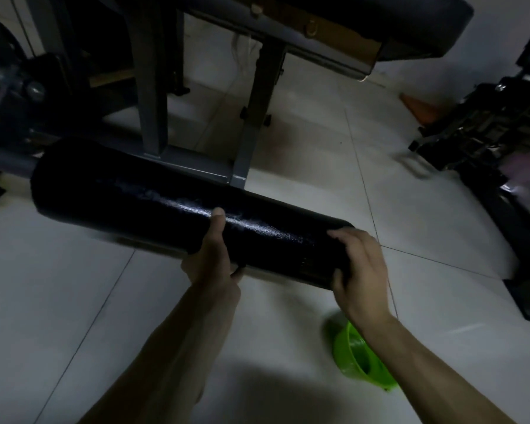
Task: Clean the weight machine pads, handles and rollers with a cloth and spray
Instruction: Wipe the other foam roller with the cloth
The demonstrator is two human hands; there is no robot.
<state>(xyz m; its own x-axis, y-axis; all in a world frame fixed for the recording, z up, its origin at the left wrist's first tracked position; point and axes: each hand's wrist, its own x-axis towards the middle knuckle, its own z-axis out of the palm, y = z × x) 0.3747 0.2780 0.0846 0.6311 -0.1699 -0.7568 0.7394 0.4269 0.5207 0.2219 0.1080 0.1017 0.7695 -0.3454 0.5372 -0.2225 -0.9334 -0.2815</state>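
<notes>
The left hand (pixel 210 258) wraps the glossy black padded roller (pixel 135 197) mid-length, while the right hand (pixel 363 270) curls round its free end.

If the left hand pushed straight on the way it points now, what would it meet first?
The glossy black padded roller, which the left hand grips. Beyond it lies the grey metal machine frame, though depth is unclear.
</notes>
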